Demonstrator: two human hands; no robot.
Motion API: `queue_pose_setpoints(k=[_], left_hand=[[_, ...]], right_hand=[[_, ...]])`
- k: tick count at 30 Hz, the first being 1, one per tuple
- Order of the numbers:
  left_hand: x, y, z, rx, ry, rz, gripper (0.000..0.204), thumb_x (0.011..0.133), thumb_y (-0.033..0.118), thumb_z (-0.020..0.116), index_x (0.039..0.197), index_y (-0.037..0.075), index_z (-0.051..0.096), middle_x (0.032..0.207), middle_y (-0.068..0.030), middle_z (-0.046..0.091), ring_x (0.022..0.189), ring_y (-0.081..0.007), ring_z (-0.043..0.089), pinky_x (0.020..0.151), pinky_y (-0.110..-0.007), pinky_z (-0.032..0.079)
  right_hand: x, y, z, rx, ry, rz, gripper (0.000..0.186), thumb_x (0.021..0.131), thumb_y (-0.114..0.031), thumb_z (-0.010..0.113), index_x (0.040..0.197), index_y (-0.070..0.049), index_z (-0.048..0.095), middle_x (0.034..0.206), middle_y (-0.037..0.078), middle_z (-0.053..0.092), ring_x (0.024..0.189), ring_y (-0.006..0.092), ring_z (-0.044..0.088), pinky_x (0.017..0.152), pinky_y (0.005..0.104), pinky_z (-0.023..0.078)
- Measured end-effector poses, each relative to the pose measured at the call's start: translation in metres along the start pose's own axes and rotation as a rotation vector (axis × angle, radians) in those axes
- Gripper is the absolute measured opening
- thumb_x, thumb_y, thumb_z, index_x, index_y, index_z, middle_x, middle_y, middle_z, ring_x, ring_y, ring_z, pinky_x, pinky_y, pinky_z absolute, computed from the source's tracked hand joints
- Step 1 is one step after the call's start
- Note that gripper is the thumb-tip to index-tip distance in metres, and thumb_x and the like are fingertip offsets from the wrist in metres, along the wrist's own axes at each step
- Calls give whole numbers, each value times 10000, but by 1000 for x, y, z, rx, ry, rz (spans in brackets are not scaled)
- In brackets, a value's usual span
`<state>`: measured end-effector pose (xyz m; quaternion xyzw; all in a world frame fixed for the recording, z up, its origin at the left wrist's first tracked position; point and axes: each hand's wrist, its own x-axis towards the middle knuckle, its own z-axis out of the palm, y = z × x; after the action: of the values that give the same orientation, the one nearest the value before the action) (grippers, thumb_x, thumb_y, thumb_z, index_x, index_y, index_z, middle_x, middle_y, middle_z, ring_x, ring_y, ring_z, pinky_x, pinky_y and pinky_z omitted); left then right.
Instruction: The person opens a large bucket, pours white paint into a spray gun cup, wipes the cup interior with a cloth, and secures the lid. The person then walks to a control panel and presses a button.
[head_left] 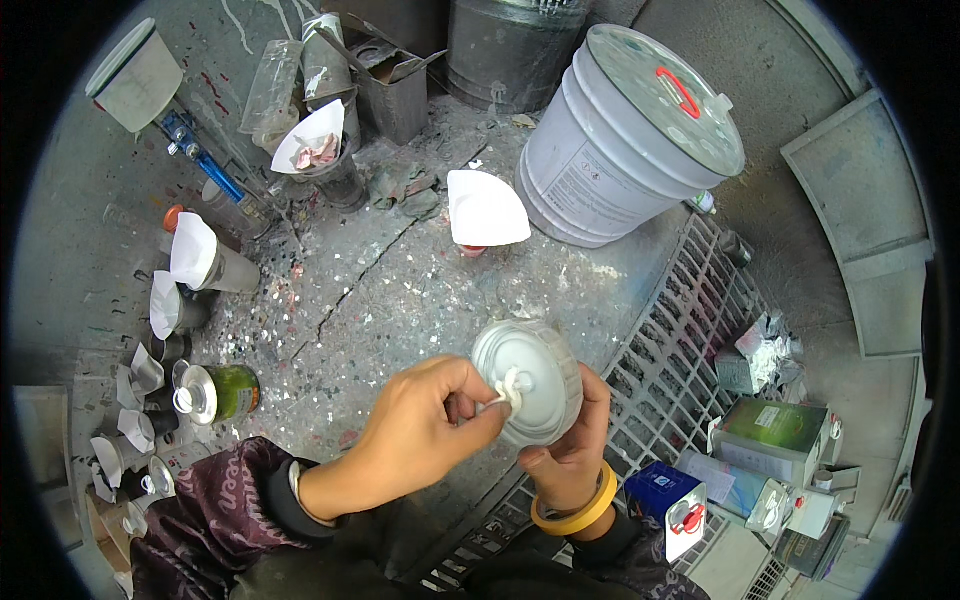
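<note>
My right hand [575, 450] grips a round, pale plastic container [537, 400] by its side, fingers wrapped around the wall. The container is tilted so that its whitish round top faces up toward me. My left hand [415, 415] is closed in a pinch on a small white twisted strip [512, 390] over the middle of that top. Whether the strip is cloth, paper or something else cannot be made out. Beyond the container, a white paper cone [487, 208] stands in a small reddish cup [472, 251] on the paint-spattered surface.
A large white lidded pail [610, 150] stands at the far right. Metal grating [660, 350] runs along the right, with several cans beside it, including a blue can [660, 493]. On the left are a green can [235, 392], paper-lined cups [215, 258] and a blue-handled spray gun [200, 155].
</note>
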<state>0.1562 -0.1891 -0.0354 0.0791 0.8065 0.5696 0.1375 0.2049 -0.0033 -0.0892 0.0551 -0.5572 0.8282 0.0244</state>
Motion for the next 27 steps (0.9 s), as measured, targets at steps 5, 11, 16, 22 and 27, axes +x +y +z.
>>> queue_pose_setpoints(k=[5, 11, 16, 22, 27], left_hand=[[20, -8, -7, 272, 179, 323, 167, 801, 62, 830, 836, 45, 667, 787, -51, 613, 649, -172, 579, 569, -315, 441], [31, -7, -18, 590, 233, 823, 280, 766, 78, 825, 1024, 79, 718, 926, -54, 662, 719, -240, 628, 628, -357, 490], [20, 0, -24, 764, 64, 805, 362, 779, 131, 717, 1139, 99, 700, 1012, -27, 652, 848, -202, 667, 693, -331, 518], [11, 1, -15, 320, -57, 512, 238, 815, 90, 839, 1023, 60, 725, 878, -42, 675, 728, -200, 648, 626, -307, 497], [3, 1, -7, -408, -321, -232, 128, 915, 94, 810, 942, 39, 697, 780, 30, 659, 713, -40, 586, 612, -228, 445]], right_hand=[[1, -3, 0, 4, -46, 49, 945, 832, -212, 901, 1524, -10, 290, 1483, 153, 465, 1374, 255, 495, 1147, 420, 416], [2, -6, -3, 24, -57, 51, 940, 791, -123, 919, 1502, -23, 312, 1470, 148, 474, 1374, 251, 495, 1147, 422, 419], [-1, -7, -5, -23, -71, -16, 975, 734, -82, 947, 1480, -34, 321, 1484, 156, 457, 1378, 262, 492, 1151, 433, 419], [-5, -6, -6, -57, -68, -74, 988, 725, -97, 957, 1476, -65, 317, 1503, 177, 419, 1389, 293, 482, 1145, 455, 428], [-5, 2, -7, -190, -99, -167, 1005, 726, -132, 966, 1479, -62, 303, 1503, 186, 388, 1372, 302, 501, 1138, 453, 451]])
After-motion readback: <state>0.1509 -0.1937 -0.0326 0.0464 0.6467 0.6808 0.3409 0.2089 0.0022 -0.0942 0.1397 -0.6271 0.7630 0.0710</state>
